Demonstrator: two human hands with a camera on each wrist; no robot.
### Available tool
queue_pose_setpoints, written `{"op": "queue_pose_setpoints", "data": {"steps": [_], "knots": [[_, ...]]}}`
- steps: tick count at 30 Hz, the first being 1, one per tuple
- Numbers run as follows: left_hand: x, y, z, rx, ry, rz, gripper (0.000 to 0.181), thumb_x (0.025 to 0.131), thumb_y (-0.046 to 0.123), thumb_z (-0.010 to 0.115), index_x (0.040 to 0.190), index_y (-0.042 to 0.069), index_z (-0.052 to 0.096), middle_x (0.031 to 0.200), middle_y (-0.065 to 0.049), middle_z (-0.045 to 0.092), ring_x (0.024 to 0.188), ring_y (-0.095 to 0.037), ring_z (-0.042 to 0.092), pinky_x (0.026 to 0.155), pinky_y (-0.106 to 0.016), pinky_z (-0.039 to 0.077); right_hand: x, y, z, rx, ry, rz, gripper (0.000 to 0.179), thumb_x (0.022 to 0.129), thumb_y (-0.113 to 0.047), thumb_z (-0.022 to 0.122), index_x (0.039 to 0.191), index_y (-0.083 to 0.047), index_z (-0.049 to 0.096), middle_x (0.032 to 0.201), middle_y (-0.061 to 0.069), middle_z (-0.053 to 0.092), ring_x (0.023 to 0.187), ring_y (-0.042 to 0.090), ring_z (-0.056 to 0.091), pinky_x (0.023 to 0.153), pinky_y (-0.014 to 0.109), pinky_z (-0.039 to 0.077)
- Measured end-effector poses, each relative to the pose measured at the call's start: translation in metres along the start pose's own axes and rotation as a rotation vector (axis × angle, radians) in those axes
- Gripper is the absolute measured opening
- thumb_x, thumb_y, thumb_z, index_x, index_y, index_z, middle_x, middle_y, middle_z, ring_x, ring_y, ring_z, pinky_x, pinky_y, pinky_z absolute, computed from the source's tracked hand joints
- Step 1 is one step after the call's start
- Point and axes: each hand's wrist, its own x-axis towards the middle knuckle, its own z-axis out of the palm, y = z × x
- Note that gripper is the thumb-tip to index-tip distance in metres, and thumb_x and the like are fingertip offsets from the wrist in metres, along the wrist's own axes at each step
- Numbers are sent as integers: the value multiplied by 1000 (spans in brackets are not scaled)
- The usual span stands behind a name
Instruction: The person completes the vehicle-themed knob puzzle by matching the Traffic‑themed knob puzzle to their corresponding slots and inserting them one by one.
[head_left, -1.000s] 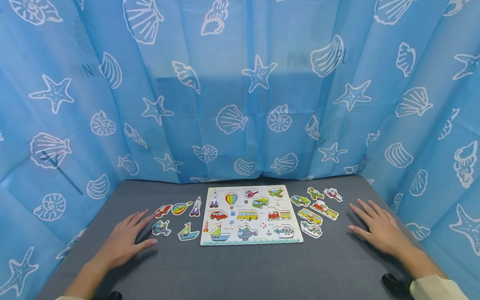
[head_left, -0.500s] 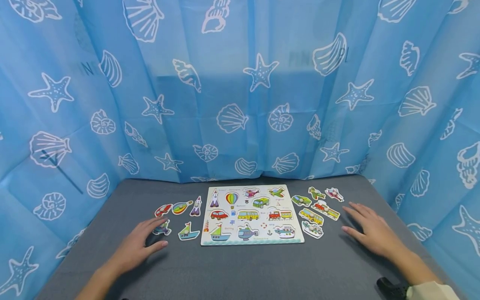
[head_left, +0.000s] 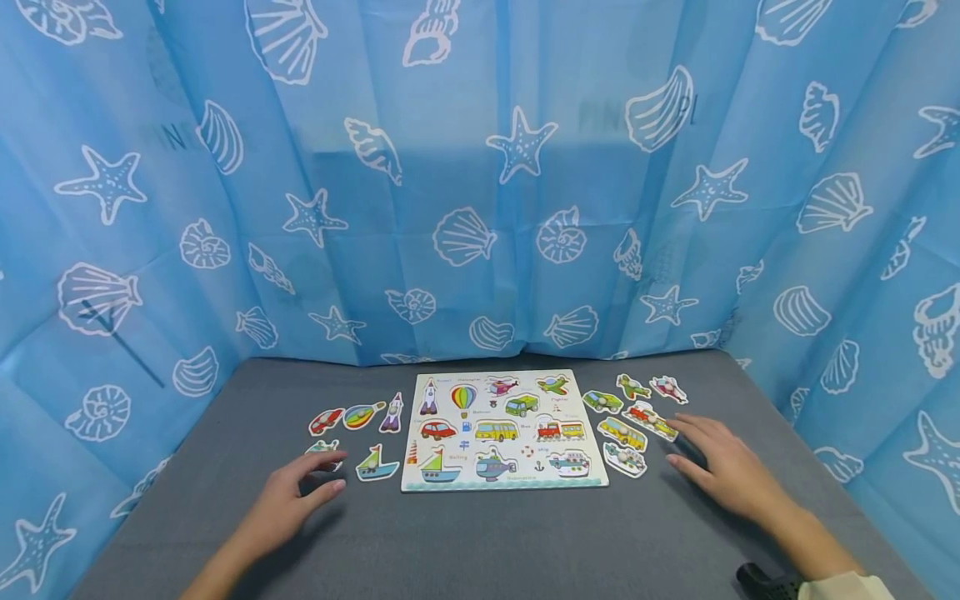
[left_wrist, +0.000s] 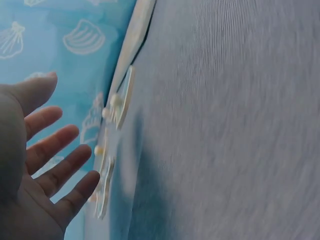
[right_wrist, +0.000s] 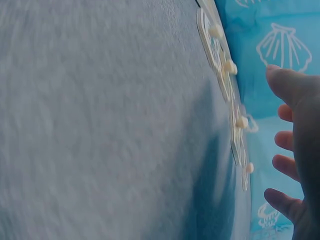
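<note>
My left hand point(head_left: 283, 507) hovers over the submarine piece point(head_left: 321, 447) and partly hides it. In the left wrist view its fingers point(left_wrist: 64, 172) are spread, with nothing between them. Just right of that hand lies a sailboat piece point(head_left: 377, 465); a red car piece point(head_left: 326, 422) is behind it. My right hand point(head_left: 726, 468) hangs beside the train piece point(head_left: 651, 422), its fingers spread and holding nothing. Close to it are a yellow bus piece point(head_left: 622, 432) and a ship piece point(head_left: 624, 459). Between the hands sits the white puzzle board point(head_left: 459, 453), printed with matching vehicles.
A balloon piece point(head_left: 363, 416) and a rocket piece point(head_left: 392, 413) lie left of the board. To its right are a green truck piece point(head_left: 602, 402), a green plane piece point(head_left: 633, 387) and a helicopter piece point(head_left: 668, 389). A blue shell-patterned curtain point(head_left: 480, 183) surrounds the grey table point(head_left: 480, 546).
My left hand has moved right and slightly nearer, from beside the red car piece to the submarine piece. My right hand has shifted left toward the train piece. The pieces and board stay put.
</note>
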Motion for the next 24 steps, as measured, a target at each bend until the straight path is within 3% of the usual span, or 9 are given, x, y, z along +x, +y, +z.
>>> {"op": "queue_pose_setpoints", "data": {"steps": [6,12,19,24], "knots": [[-5,12,9,-136,17,-38,28,91,18,70,117,8,68,111,-2,68,101,-18,63,84,-33,52,1,-10,2,32,3,-4,50,89,-27,72,131,-4,58,129,18,56,118,40,48,91,62,39],[-9,20,20,-274,-38,-100,27,93,17,67,117,4,67,112,-7,68,99,-10,62,84,-26,51,1,-18,6,85,-20,19,43,90,-27,71,127,-6,62,124,15,61,116,37,52,91,60,41],[-15,23,35,-408,-75,-16,28,94,13,64,117,-2,65,111,-14,67,99,-13,63,84,-24,51,1,-26,18,103,87,-61,36,85,-18,76,117,-4,67,116,12,65,108,34,57,89,54,43],[-16,24,46,-456,-96,8,27,94,12,65,116,-3,65,110,-14,67,98,-12,63,83,-24,50,3,-32,24,120,109,-17,33,83,-17,77,112,-3,69,113,12,66,104,33,58,88,53,44]]}}
